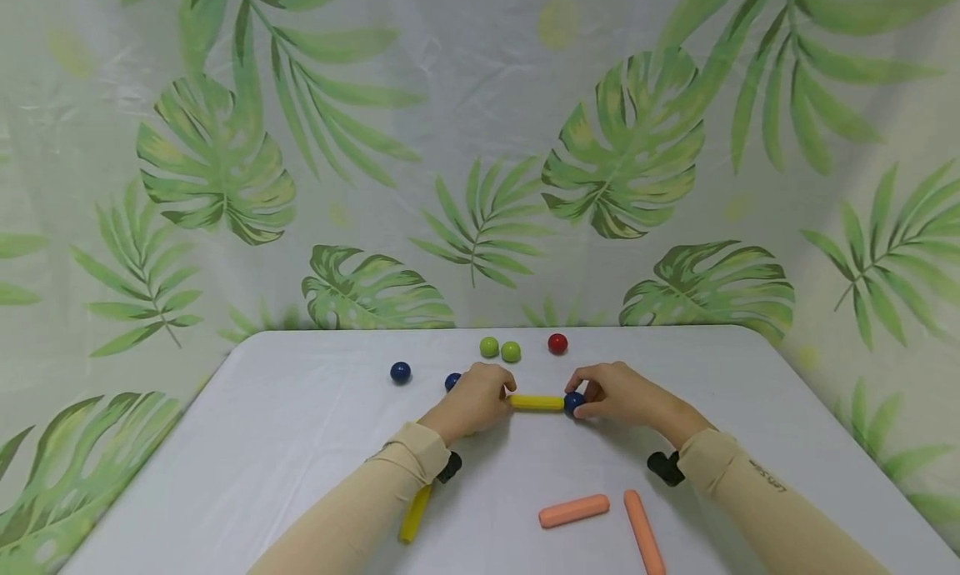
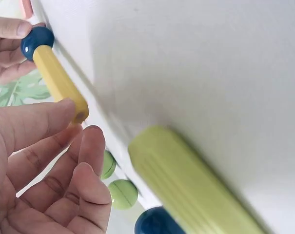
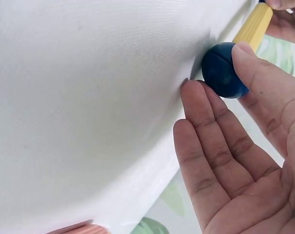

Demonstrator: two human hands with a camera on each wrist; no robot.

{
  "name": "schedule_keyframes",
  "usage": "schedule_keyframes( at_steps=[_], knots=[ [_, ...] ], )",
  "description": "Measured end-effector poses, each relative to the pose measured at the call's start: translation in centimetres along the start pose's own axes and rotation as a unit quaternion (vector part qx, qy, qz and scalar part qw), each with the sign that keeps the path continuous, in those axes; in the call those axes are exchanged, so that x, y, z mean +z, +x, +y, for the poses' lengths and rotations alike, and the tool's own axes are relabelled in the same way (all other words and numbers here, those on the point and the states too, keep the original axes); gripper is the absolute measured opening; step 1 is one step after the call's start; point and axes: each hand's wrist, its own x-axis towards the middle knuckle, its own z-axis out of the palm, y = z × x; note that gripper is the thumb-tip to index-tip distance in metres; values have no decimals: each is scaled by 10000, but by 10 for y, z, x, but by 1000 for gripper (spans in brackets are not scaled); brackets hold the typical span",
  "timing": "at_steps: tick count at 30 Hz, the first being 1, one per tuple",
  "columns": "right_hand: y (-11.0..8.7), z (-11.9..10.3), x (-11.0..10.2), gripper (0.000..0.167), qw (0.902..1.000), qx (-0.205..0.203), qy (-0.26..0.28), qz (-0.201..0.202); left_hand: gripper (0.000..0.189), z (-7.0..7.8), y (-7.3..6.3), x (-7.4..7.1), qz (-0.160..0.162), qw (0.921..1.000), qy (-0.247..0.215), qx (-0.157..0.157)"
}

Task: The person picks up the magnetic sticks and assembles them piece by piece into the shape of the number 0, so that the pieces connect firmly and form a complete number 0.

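Observation:
A yellow stick (image 1: 537, 402) lies crosswise between the two hands, with a dark blue ball (image 1: 573, 403) joined end-on at its right tip. My left hand (image 1: 476, 396) pinches the stick's left end between thumb and index finger; in the left wrist view that end shows a small hole beside the thumb. On the other side, my right hand (image 1: 618, 394) holds the blue ball between thumb and fingers, as the right wrist view also shows. Behind the left hand sits another blue ball (image 1: 452, 381), partly hidden by it.
Farther left is a third blue ball (image 1: 401, 372). Two green balls (image 1: 489, 347) and a red ball (image 1: 557, 343) stand near the table's back edge. A second yellow stick (image 1: 415, 515) lies partly under the left forearm. Two orange sticks (image 1: 573, 511) rest in front, between the arms.

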Motion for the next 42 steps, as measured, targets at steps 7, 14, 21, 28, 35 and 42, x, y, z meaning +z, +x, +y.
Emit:
schedule_keyframes(
  at_steps=[7,14,21,28,35,42],
  knots=[
    [-2,2,-3,27,9999,36,-74,65,22,-8,-11,-14,272,9993,-251,74],
    [-1,8,-7,28,9998,-9,-120,152,25,-22,-27,-35,677,9964,-509,25],
    [0,8,-9,28,9996,-109,-181,173,36,-44,-38,-43,943,9939,-419,-378],
    [0,8,-8,28,9997,-143,-113,142,42,-61,-44,-38,849,9926,-564,-659],
    [1,10,-5,28,9998,-136,-31,126,44,-67,-40,-33,521,9932,-640,-825],
    [5,10,-4,28,9999,38,19,97,45,-69,-36,-30,371,9939,-661,-807]
  ],
)
